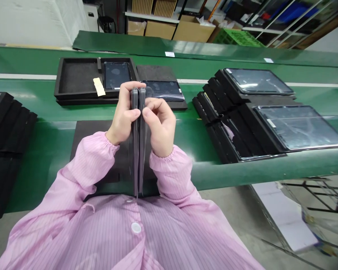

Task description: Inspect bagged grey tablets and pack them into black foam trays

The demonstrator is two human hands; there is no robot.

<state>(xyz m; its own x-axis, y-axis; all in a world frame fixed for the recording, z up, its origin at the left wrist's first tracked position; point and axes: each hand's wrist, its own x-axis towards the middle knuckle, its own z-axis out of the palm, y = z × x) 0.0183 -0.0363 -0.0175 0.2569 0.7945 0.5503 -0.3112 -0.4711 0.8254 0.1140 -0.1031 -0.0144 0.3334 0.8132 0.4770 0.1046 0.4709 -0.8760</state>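
Observation:
Two thin dark tablets stand side by side on edge in front of my chest, their narrow sides facing up toward me. My left hand is closed round them from the left, thumb on the near edge and fingers over the far end. From the right, my right hand pinches the right-hand tablet near its upper end. A bit of clear film shows beside the right fingertips. Below lies a dark foam mat, partly hidden by my sleeves.
Behind my hands is a black foam tray with a tablet and a yellow paper slip. Another tablet lies on dark foam. Stacked foam trays with tablets stand right; more black trays stand left on the green worktop.

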